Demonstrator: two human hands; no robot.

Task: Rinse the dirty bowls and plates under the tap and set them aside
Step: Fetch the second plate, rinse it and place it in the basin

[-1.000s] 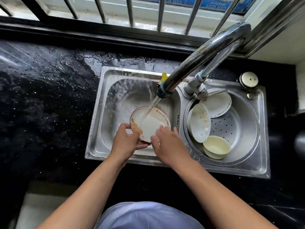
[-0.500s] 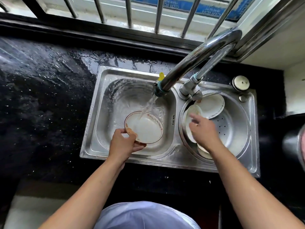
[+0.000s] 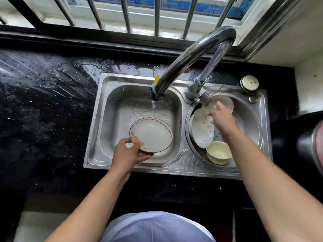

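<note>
My left hand (image 3: 128, 154) grips the near rim of a white plate with a brown edge line (image 3: 153, 135), held in the left sink basin (image 3: 111, 109). Orange sauce stains its near-left rim. The tap (image 3: 188, 55) runs, its stream falling just beyond the plate's far rim. My right hand (image 3: 221, 117) is blurred over the right round basin (image 3: 251, 119), reaching onto a stained plate (image 3: 225, 101) that leans at the back; whether it grips the plate is unclear. A second dirty white plate (image 3: 201, 131) leans at the basin's left, and a pale yellow bowl (image 3: 219, 151) sits in front.
Wet black stone counter (image 3: 43, 110) surrounds the steel sink. A round metal cap (image 3: 249, 83) sits at the sink's back right corner. A barred window (image 3: 125, 13) runs behind. A dark rounded object (image 3: 309, 145) stands at the right edge.
My right hand left the plate in the left basin and moved right and back to the far plate in the round basin. The left hand alone now holds the plate, lower under the tap.
</note>
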